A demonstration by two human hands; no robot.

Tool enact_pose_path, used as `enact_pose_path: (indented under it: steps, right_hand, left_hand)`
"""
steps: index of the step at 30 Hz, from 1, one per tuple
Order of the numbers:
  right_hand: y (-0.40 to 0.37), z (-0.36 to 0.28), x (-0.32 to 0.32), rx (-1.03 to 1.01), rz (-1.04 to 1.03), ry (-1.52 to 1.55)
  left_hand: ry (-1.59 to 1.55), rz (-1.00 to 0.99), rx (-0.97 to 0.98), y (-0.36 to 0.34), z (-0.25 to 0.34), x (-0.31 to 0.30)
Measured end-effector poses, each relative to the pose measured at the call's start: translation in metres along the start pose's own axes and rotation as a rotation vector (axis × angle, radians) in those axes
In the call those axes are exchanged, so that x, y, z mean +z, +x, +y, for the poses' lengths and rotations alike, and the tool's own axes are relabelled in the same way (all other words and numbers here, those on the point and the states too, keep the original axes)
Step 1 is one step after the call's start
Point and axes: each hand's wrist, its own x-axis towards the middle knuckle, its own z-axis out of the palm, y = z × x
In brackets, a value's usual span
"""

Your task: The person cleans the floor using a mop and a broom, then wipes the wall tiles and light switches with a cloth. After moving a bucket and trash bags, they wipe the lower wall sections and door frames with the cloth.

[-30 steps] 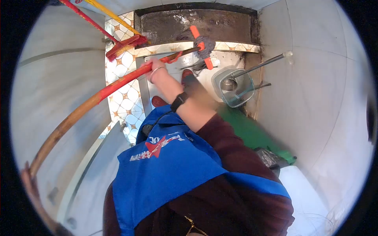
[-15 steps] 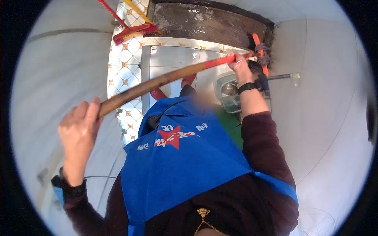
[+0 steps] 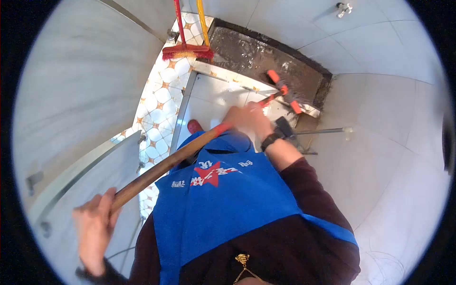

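A long-handled floor brush [image 3: 166,164] runs slantwise across my front, its wooden shaft turning red toward the far end. My left hand [image 3: 97,213] is wrapped round the butt of the shaft, low on the left. Farther along, my right hand [image 3: 251,118], blurred by motion, grips the red part of the shaft near the head. The orange brush head [image 3: 284,90] with dark bristles overlaps the tiled curb [image 3: 232,78] and the near side of the dark, wet trough [image 3: 228,40]. Below my hands hangs my blue apron [image 3: 223,213].
A red broom [image 3: 187,51] and a yellow pole [image 3: 203,21] stand at the trough's left end. A metal rod [image 3: 323,130] with a dark part lies right of my right hand. A tap [image 3: 344,9] sticks out of the far wall. One red shoe [image 3: 194,126] shows on the tiles.
My right hand and the brush head have swung left and nearer to me, and the shaft slants more steeply. The view has shifted, showing more of the far wall.
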Motion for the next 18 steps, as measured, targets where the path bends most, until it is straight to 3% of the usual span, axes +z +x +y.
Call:
enact_pose_path:
  steps: [1, 2, 3, 4, 5, 6, 8, 10, 14, 15, 18]
  right_hand:
    - [-0.035, 0.003, 0.033, -0.431, -0.038, -0.728]
    - [-0.074, -0.003, 0.07, -0.644, 0.018, -1.151]
    - [-0.103, -0.008, 0.106, -0.711, 0.119, -1.374]
    - [-0.161, -0.024, 0.157, -0.597, 0.156, -1.611]
    - [-0.069, 0.028, 0.113, -1.003, -0.083, -1.086]
    - [-0.038, 0.04, 0.13, -1.026, -0.066, -1.083]
    - [0.001, 0.048, 0.18, 0.217, 0.146, 0.293]
    - [-0.012, 0.059, 0.218, 0.144, 0.156, 0.312]
    - [-0.051, 0.067, 0.271, 0.19, 0.056, 0.342]
    - [-0.055, 0.07, 0.276, 0.197, 0.015, 0.356]
    - [-0.058, 0.078, 0.288, 0.143, 0.076, 0.341]
  left_hand:
    - [-0.029, 0.027, -0.037, -0.013, -0.01, -0.003]
    - [-0.058, 0.053, -0.071, -0.026, -0.021, -0.006]
    - [-0.037, 0.048, -0.123, -0.042, -0.03, -0.009]
    - [-0.013, 0.044, -0.172, -0.058, -0.039, -0.012]
    - [-0.056, 0.021, -0.243, -0.075, -0.049, -0.015]
    - [-0.101, 0.069, -0.227, -0.093, -0.062, -0.013]
    - [0.073, -0.001, -0.249, -0.101, -0.049, -0.05]
    - [0.027, 0.098, -0.257, -0.126, -0.065, -0.049]
    - [-0.063, 0.263, -0.377, -0.175, -0.097, -0.037]
    - [-0.035, 0.163, -0.522, -0.186, -0.106, -0.033]
    - [-0.159, 0.182, -0.533, -0.203, -0.146, 0.001]
